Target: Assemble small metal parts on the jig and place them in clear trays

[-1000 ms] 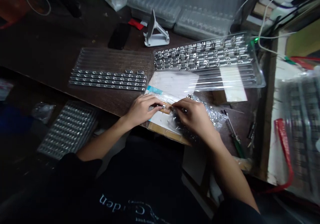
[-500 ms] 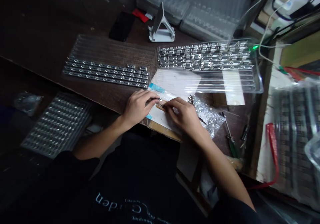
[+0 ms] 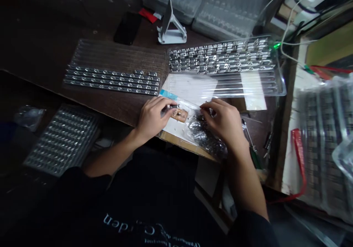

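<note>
My left hand (image 3: 153,115) is closed in a pinch on a small dark-and-silver connector (image 3: 173,106), held at the near edge of the bench. Just right of the fingertips, a small tan block (image 3: 180,115) lies on a white sheet (image 3: 190,84). My right hand (image 3: 224,119) hovers over a clear plastic bag (image 3: 205,134) of small shiny parts. Its thumb and forefinger are pressed together; what they pinch, if anything, is too small to make out.
Behind my hands lie two clear trays, the left tray (image 3: 110,52) and the right tray (image 3: 271,81), both holding rows of connectors. A white stand (image 3: 172,37) and dark phone (image 3: 127,28) sit farther back. A green-handled screwdriver (image 3: 255,156) lies at right.
My right hand has moved right, away from the tan block, to the plastic bag. The block is now uncovered. My left hand keeps its pinch on the connector. The view has shifted slightly.
</note>
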{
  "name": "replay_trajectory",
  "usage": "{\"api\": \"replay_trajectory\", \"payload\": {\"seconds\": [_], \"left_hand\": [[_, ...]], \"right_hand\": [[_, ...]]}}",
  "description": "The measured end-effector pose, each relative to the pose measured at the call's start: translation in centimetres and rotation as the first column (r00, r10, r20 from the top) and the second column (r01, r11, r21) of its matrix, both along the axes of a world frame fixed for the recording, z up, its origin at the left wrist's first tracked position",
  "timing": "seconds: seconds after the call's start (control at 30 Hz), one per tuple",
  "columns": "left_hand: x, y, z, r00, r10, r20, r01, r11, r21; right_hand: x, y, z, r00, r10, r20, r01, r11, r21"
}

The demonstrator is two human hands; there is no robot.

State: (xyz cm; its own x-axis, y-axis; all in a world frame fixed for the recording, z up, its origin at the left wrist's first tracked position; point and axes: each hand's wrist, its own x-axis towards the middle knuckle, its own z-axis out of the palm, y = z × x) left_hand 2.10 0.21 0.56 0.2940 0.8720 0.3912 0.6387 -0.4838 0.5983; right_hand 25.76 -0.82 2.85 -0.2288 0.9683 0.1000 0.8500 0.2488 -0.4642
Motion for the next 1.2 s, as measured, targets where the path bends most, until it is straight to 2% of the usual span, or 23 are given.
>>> {"api": "replay_trajectory", "payload": {"seconds": [0.17, 0.3, 0.4, 0.6, 0.87, 1.0, 1.1, 1.2], "left_hand": [[1.6, 0.1, 0.2, 0.993, -0.067, 0.096, 0.068, 0.998, -0.003], [2.1, 0.2, 0.0, 0.985, -0.138, 0.107, 0.143, 0.989, -0.036], [2.1, 0.3, -0.2, 0.987, -0.146, 0.074, 0.151, 0.986, -0.068], [2.1, 0.4, -0.6, 0.99, -0.137, 0.021, 0.139, 0.983, -0.118], [1.9, 0.4, -1.1, 0.988, -0.152, 0.001, 0.152, 0.982, -0.111], [1.8, 0.2, -1.0, 0.986, -0.148, 0.075, 0.153, 0.986, -0.072], [1.7, 0.0, -0.9, 0.978, -0.086, 0.192, 0.091, 0.996, -0.017], [1.5, -0.1, -0.7, 0.973, -0.07, 0.219, 0.073, 0.997, -0.003]], "right_hand": [[0.0, -0.1, 0.0, 0.992, 0.088, 0.089, -0.075, 0.986, -0.148], [-0.7, -0.3, -0.1, 0.974, 0.151, 0.167, -0.123, 0.978, -0.169], [-0.8, -0.5, 0.1, 0.962, 0.178, 0.205, -0.146, 0.976, -0.164], [-0.4, -0.6, 0.7, 0.996, 0.016, 0.093, -0.003, 0.99, -0.142], [-0.8, -0.4, 0.0, 0.975, 0.13, 0.178, -0.099, 0.98, -0.172], [-0.8, -0.4, -0.2, 0.98, 0.106, 0.167, -0.083, 0.987, -0.138], [-0.5, -0.4, 0.1, 0.997, 0.029, 0.078, -0.019, 0.991, -0.13], [0.0, -0.3, 0.7, 1.0, 0.031, 0.001, -0.03, 0.988, -0.152]]}}
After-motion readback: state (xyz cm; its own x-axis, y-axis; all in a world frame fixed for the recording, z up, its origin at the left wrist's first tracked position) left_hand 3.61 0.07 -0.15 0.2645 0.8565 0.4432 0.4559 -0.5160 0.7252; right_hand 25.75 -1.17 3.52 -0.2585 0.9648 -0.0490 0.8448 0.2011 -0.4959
